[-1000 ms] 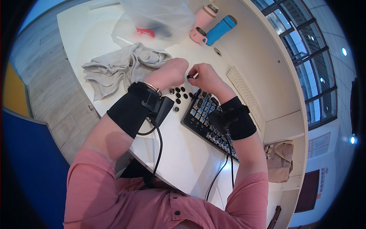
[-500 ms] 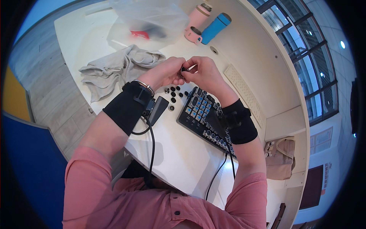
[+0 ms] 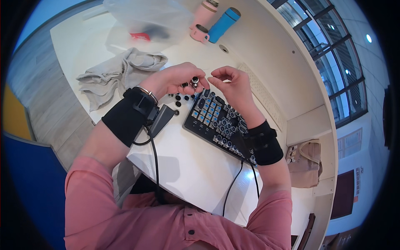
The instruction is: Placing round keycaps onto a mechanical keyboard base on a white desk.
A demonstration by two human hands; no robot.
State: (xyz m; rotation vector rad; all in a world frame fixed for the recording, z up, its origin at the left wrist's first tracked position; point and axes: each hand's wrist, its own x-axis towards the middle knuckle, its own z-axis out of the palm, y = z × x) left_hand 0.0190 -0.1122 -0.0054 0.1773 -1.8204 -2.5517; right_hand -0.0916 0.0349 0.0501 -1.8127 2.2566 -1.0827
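Several round black keycaps with silvery rims sit in my left hand, whose fingers curl around them. Just right of it, my right hand hovers with thumb and forefinger slightly apart, and I see nothing between them. Below my hands lies a black keyboard. One block of it shows bare switches with blue middles, while round keycaps cover other parts. More loose round keycaps lie on the white table beside the keyboard, partly hidden by my left hand.
A crumpled grey cloth lies left of my hands. Farther back are a clear plastic bag, a pink bottle, a pink cup and a blue bottle. A white keyboard rests along the right partition; a beige bag stands nearby.
My hands were together at a keycap; now the right hand has drawn away to the right. The left hand has turned, showing keycaps in it. The whole view has shifted slightly.
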